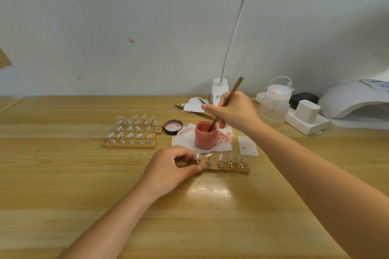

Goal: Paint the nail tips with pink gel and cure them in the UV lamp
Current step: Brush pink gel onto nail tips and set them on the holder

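The right hand (235,111) pinches the brush (228,101), its tip dipped in the pink gel jar (205,135) on the counter (63,174). The left hand (172,166) grips the near strip (227,169) of clear nail tips (220,156). They look light, springy and easily knocked; steady the wooden base, not the tips.

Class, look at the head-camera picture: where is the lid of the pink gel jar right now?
The lid lies upturned on the wooden table, just left of the open pink gel jar and right of the rows of nail tip stands.
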Demonstrator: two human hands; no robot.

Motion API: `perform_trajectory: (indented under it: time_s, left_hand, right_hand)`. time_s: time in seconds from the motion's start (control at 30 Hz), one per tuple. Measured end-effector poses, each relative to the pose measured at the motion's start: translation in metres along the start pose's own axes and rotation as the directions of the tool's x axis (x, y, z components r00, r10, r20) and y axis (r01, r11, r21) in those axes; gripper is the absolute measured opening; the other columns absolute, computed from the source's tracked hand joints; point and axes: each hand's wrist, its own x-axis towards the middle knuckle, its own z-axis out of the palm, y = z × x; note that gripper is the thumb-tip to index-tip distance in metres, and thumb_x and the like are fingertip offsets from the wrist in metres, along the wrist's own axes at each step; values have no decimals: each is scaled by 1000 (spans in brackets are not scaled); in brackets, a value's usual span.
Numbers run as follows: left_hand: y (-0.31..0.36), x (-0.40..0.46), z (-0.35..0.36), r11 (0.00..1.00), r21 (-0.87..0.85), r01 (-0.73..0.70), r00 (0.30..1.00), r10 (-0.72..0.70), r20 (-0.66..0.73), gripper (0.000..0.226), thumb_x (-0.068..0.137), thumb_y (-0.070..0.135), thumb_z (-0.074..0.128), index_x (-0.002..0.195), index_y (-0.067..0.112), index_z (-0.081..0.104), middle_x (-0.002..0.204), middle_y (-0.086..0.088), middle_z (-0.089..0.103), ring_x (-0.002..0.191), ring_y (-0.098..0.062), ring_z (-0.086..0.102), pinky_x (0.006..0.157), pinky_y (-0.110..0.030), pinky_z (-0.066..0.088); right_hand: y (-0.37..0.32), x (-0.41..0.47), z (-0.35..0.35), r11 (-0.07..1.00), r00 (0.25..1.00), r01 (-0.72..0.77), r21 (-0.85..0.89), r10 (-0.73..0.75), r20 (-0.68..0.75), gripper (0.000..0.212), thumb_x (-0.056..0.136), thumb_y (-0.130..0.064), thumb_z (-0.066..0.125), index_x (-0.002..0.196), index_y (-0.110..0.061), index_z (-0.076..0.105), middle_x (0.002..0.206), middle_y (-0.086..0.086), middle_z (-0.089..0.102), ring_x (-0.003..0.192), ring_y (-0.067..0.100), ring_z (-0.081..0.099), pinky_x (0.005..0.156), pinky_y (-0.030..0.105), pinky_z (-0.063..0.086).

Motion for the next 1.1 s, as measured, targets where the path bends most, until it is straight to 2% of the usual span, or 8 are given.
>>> perform_trajectory:
  time_s: [0.03, 0.1, 0.23, 0.3, 0.43, 0.57, 0.77, 1.1]
  left_hand:
    - [0, 0, 0, 1000, 9, -2, 1000, 2, 1, 16, 68, 16, 79, 74, 25, 67, 73, 13, 65, 69, 12, 56, 63, -1, 38]
    - [-1, 1, 0, 1000, 16, -5, 1000, 5, 0, 14, 68, 17, 78, 76, 23, 68, 75, 10, 65, 70, 11, 56, 64, -1, 38]
    - [-2, 1, 0, 1000, 29, -11, 1000, 11, -10, 16, 67, 19, 79, 73, 28, 67, 74, 11, 66, 71, 9, 56, 64, -2, 37]
    - [-2, 1, 0, 999, 34, -12, 1000, 13, -14, 18, 67, 20, 79, 72, 30, 66, 74, 12, 65, 72, 9, 56, 65, -2, 38]
    - [-2, 1, 0, 999, 36, -12, 1000, 13, -23, 19, 67, 20, 79, 70, 32, 64, 73, 13, 65, 72, 10, 56, 65, -2, 38]
    - [-2, 2, 1, 999, 33, -14, 999, 15, -29, 19, 67, 19, 79, 71, 30, 65, 73, 15, 64, 71, 12, 55, 64, -2, 38]
    - [-4, 2, 1, 999, 37, -23, 998, 25, -60, 25, 67, 17, 79, 67, 34, 61, 72, 16, 62, 71, 8, 56, 65, -2, 38]
    - [-4, 1, 1, 999, 31, -30, 998, 31, -61, 26, 68, 14, 78, 67, 34, 61, 74, 15, 64, 72, 11, 56, 66, -1, 39]
  right_hand:
    - [-1, 0, 2, 1000, 1000, 4, -29, -4, -4, 44, 77, -41, 72, 50, -15, 48, 42, -2, 56, 54, 11, 59, 64, 27, 50]
    - [-3, 0, 8, 997, 1000, 16, -81, -17, -14, 46, 74, -45, 72, 52, -13, 48, 50, 2, 57, 64, 21, 62, 67, 36, 51]
    - [-6, -3, 17, 977, 997, 65, -203, -71, -20, 49, 73, -54, 68, 63, -9, 52, 61, 4, 54, 72, 27, 61, 63, 37, 47]
    - [-7, -3, 17, 974, 996, 81, -212, -89, -28, 49, 73, -55, 67, 64, -9, 53, 60, 4, 53, 70, 26, 60, 62, 38, 48]
    - [-8, 0, 7, 995, 985, 63, -77, -74, -155, 49, 75, -48, 70, 51, -14, 45, 48, -4, 49, 58, 18, 55, 62, 37, 49]
    - [-4, 4, -3, 997, 975, 18, 79, 0, -224, 49, 76, -46, 69, 46, -18, 43, 45, -1, 52, 58, 23, 60, 67, 42, 53]
    - [7, 4, -6, 987, 970, -22, 158, 59, -234, 46, 78, -40, 69, 49, -17, 43, 32, -8, 48, 37, 2, 51, 59, 29, 47]
    - [13, -2, -13, 985, 973, -7, 175, 47, -224, 38, 83, -28, 65, 52, -13, 48, 41, -1, 52, 35, -1, 49, 54, 23, 41]
